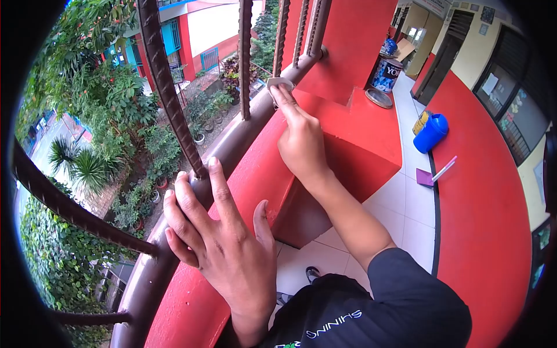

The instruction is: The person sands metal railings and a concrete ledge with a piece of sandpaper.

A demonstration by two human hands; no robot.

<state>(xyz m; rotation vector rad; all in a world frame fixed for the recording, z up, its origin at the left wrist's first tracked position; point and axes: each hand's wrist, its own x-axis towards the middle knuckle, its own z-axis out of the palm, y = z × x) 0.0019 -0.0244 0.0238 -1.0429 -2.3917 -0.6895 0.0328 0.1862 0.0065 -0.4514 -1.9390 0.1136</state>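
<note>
My left hand (223,243) lies with its fingers spread over the brown metal rail (235,136), by the foot of a twisted upright bar (168,87). Nothing is in it. Farther along, my right hand (299,130) presses a small, pale folded sheet (280,83), perhaps sandpaper, against the rail at the base of another bar (282,40). The index and middle fingers lie stretched over the sheet, and the thumb is mostly hidden. Below the rail runs a red-painted ledge (255,174).
A paint can (385,75) and a round lid (378,98) sit on the red ledge's far end. Along the right wall stand a blue bin (431,132) and a purple dustpan (425,177) on white floor tiles (409,200). Plants (98,104) grow beyond the bars.
</note>
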